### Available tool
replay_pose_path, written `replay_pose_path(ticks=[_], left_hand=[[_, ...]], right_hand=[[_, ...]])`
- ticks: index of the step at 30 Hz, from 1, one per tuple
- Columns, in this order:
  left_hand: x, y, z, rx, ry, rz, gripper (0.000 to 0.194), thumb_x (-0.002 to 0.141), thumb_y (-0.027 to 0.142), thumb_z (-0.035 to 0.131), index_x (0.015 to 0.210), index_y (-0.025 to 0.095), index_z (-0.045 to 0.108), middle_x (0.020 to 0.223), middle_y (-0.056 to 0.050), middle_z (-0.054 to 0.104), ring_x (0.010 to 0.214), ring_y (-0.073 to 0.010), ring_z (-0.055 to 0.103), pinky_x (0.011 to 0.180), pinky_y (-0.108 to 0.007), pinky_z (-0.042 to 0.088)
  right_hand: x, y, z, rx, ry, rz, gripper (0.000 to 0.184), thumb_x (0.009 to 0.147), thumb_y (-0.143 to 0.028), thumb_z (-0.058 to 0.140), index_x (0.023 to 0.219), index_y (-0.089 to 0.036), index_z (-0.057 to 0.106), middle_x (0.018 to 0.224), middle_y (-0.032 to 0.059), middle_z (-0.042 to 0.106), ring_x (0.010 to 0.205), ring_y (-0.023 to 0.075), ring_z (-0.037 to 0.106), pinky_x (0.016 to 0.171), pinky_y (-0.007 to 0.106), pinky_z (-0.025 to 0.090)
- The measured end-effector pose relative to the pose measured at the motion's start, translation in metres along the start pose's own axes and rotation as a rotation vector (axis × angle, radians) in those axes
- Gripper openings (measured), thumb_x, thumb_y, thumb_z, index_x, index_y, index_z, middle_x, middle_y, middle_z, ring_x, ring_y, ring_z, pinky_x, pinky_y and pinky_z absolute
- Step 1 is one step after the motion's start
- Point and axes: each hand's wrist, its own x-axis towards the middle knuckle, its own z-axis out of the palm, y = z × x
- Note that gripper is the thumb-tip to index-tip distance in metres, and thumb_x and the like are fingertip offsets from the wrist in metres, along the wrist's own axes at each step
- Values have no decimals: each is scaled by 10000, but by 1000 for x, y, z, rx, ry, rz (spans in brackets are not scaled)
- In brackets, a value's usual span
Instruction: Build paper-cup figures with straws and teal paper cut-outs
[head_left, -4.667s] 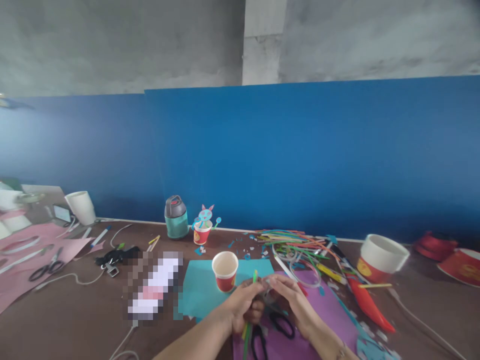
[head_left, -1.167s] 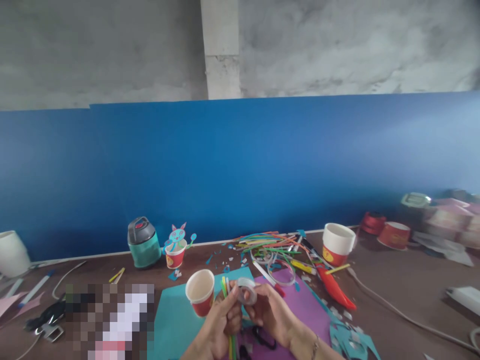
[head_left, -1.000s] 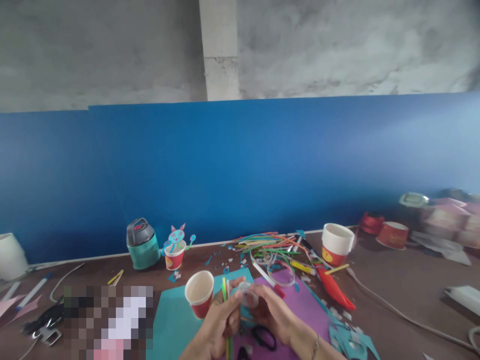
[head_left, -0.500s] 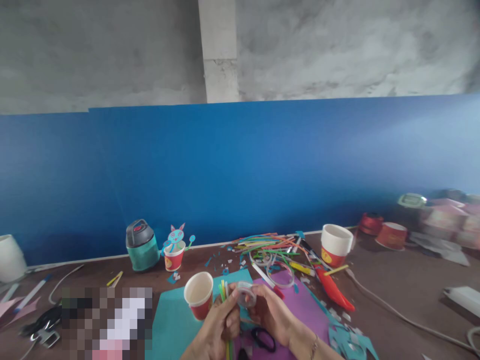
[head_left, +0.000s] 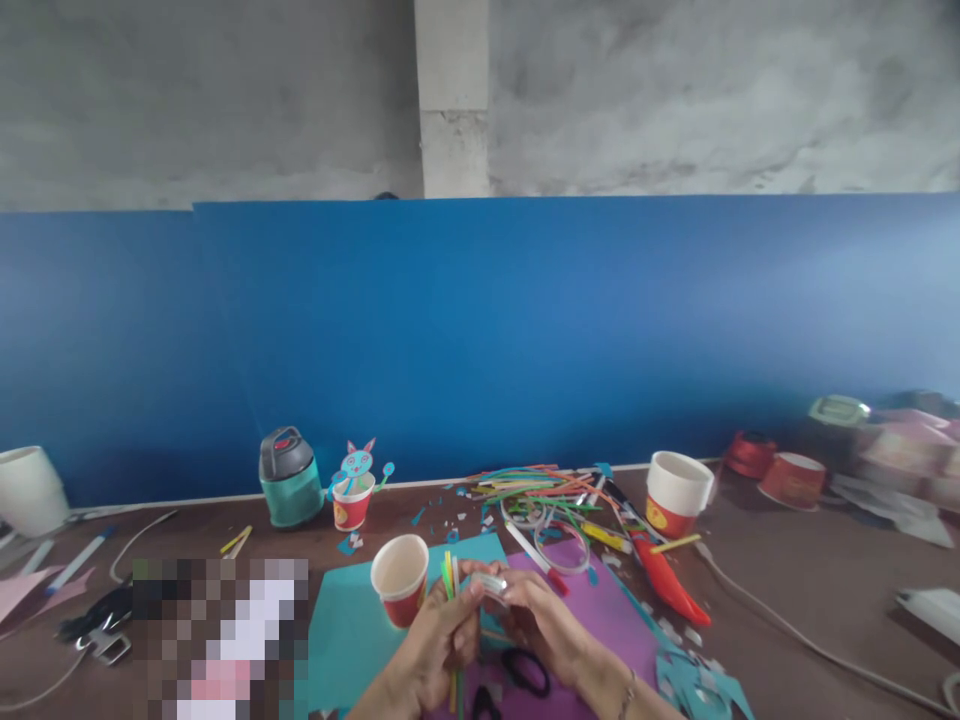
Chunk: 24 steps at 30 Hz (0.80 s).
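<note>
Between my two hands is a small roll of clear tape (head_left: 491, 587), its edge turned up. My left hand (head_left: 441, 640) is closed, thumb on the tape, and also grips several thin straw-like sticks (head_left: 450, 578) in yellow, green and white that stand upright. The fingers of my right hand (head_left: 546, 622) are closed on the other side of the roll; some fingertips are hidden. Just left of my hands stands a red and white paper cup (head_left: 401, 585). Black-handled scissors (head_left: 525, 672) lie below, between my wrists.
Teal paper (head_left: 337, 630) and purple paper (head_left: 611, 615) cover the table ahead. Behind lies a heap of coloured sticks (head_left: 540, 485) with a marker (head_left: 536, 560). Around are a decorated cup (head_left: 352, 508), a teal container (head_left: 291, 495), stacked cups (head_left: 677, 495) and a red pouch (head_left: 667, 580).
The tape roll has tipped from showing its round face to lying more edge-on between my fingers. My hands stay close together. The view has shifted slightly left.
</note>
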Motion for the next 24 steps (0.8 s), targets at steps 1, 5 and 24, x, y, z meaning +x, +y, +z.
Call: replay_pose_path(ticks=[1,5,24], left_hand=[[0,0,0,7,-4,8,497,568,490,823,885,194,579,338,149,279,327,-16,139,370,-182,88],[0,-2,-2,22,-5,14,494,574,481,822,893,190,581,344,146,284,333,-15,141,373,-187,81],[-3,3,2,-7,-12,-42,622,571,511,816,1045,200,560,327,144,337,311,-18,137,362,-182,70]], right_hand=[[-1,0,0,10,16,0,152,553,-244,702,678,-181,643,786,-9,635,659,119,505,545,212,339],[-4,-3,5,27,73,4,172,502,-221,733,631,-177,628,695,-17,618,609,118,492,523,218,325],[3,-2,6,-192,1,-128,223,638,-367,731,680,-159,662,674,-8,579,595,110,453,546,230,322]])
